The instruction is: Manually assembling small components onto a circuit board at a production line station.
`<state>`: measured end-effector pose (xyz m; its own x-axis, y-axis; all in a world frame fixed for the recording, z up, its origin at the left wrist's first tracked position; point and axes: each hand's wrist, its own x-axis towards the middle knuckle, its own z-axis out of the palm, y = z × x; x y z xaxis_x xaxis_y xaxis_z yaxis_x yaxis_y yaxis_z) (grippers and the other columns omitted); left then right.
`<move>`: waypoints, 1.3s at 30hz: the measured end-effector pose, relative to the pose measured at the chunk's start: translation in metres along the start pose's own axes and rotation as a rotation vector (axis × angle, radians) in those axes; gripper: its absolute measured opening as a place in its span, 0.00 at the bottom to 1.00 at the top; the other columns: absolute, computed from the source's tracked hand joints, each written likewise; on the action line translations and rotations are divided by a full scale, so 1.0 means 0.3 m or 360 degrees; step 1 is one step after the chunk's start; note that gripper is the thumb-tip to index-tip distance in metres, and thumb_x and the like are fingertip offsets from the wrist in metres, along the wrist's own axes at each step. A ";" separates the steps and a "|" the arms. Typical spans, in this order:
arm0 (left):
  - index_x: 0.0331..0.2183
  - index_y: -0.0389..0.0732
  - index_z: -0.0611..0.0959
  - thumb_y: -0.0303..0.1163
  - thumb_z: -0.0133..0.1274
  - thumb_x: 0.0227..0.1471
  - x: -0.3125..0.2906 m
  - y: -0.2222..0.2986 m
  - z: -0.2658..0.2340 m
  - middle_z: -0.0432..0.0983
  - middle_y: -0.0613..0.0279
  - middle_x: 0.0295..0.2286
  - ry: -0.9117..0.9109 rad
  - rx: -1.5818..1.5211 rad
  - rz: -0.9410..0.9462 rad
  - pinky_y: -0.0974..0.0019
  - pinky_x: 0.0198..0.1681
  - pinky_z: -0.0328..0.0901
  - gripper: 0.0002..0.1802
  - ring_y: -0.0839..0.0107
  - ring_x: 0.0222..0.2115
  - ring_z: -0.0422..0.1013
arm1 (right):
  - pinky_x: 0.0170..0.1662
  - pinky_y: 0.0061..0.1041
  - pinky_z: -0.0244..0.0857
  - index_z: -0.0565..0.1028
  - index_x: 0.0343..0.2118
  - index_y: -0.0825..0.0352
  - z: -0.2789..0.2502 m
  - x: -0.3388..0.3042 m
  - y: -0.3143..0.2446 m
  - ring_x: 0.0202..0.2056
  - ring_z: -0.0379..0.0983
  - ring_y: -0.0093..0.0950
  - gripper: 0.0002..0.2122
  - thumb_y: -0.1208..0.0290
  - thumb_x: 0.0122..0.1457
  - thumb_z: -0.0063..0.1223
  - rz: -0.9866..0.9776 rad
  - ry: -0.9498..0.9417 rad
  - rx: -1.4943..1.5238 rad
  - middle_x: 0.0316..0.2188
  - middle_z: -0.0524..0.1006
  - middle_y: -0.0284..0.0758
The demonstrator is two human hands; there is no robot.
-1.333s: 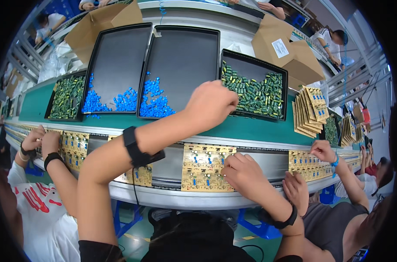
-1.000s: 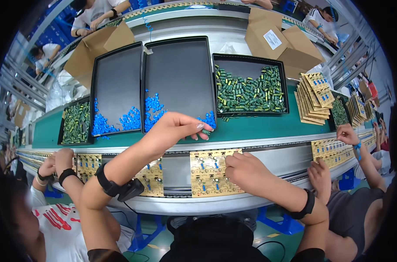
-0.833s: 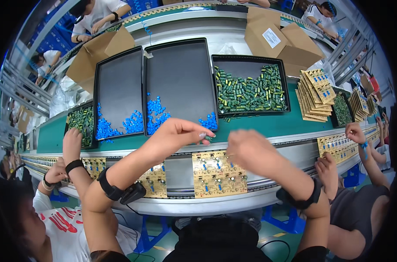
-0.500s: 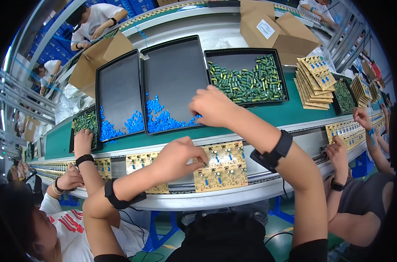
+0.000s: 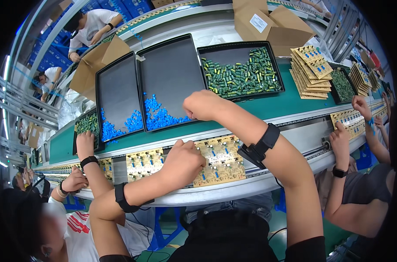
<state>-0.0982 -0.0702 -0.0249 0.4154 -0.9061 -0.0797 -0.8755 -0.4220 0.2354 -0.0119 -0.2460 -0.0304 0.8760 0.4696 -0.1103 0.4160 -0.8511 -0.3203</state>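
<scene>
My left hand (image 5: 184,162) is over the left edge of a tan circuit board (image 5: 224,169) on the conveyor rail. Its fingers are curled closed, and what they hold, if anything, is hidden. Small blue and dark green parts stand upright on that board. My right hand (image 5: 206,106) reaches to the lower right corner of a black tray (image 5: 174,65) with small blue components (image 5: 157,114) heaped at its near end. The fingertips are pressed together and point down at the tray's edge; I cannot see anything between them.
Another black tray (image 5: 118,83) of blue parts stands left, and a tray of green capacitors (image 5: 242,76) right. Boards are stacked (image 5: 311,72) beyond it. Cardboard boxes (image 5: 272,30) stand behind. A co-worker's hand (image 5: 86,144) is close on my left, another's (image 5: 339,142) on my right.
My left hand's fingers have curled in more, with the back of the hand now turned up. The right hand's fingers have drawn together at the tray corner. The whole view has shifted slightly.
</scene>
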 end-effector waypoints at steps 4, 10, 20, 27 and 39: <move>0.23 0.47 0.84 0.29 0.58 0.37 -0.005 0.023 0.006 0.74 0.70 0.21 -0.0006 0.0163 0.0033 0.63 0.35 0.56 0.04 0.68 0.31 0.66 | 0.37 0.37 0.69 0.79 0.27 0.65 0.004 -0.003 -0.009 0.34 0.77 0.38 0.05 0.75 0.47 0.54 -0.0024 0.0063 -0.0061 0.28 0.80 0.40; 0.18 0.44 0.78 0.28 0.56 0.35 -0.030 0.068 0.007 0.69 0.67 0.20 0.0122 0.0457 0.0106 0.63 0.34 0.56 0.02 0.67 0.30 0.64 | 0.35 0.32 0.64 0.79 0.24 0.60 0.056 -0.002 -0.023 0.31 0.77 0.33 0.04 0.76 0.46 0.54 -0.0209 0.0308 -0.0520 0.25 0.79 0.36; 0.19 0.45 0.78 0.28 0.56 0.34 -0.058 0.045 0.035 0.68 0.69 0.21 0.0272 0.0366 0.0093 0.63 0.34 0.55 0.03 0.68 0.29 0.64 | 0.34 0.29 0.65 0.75 0.22 0.62 0.051 -0.023 -0.032 0.28 0.75 0.32 0.03 0.76 0.42 0.55 -0.0277 0.0561 -0.0553 0.20 0.77 0.33; 0.27 0.45 0.84 0.28 0.58 0.37 -0.064 0.032 -0.004 0.76 0.73 0.24 0.0080 0.0205 0.0064 0.65 0.36 0.57 0.08 0.70 0.32 0.66 | 0.33 0.30 0.65 0.72 0.24 0.63 0.065 -0.045 -0.014 0.28 0.74 0.32 0.04 0.77 0.43 0.53 -0.0296 0.0842 -0.0356 0.21 0.74 0.33; 0.30 0.44 0.83 0.28 0.57 0.43 0.046 -0.206 -0.192 0.75 0.63 0.22 0.0510 0.0298 -0.0289 0.61 0.33 0.59 0.07 0.64 0.29 0.69 | 0.33 0.27 0.65 0.76 0.29 0.66 0.020 -0.292 -0.098 0.29 0.71 0.31 0.04 0.77 0.48 0.54 -0.0127 0.1350 -0.0036 0.26 0.73 0.34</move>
<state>-0.0241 -0.0550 0.0151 0.5971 -0.7744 0.2090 -0.7985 -0.5988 0.0626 -0.1022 -0.2608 -0.0170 0.7268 0.2011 0.6567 0.4809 -0.8317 -0.2776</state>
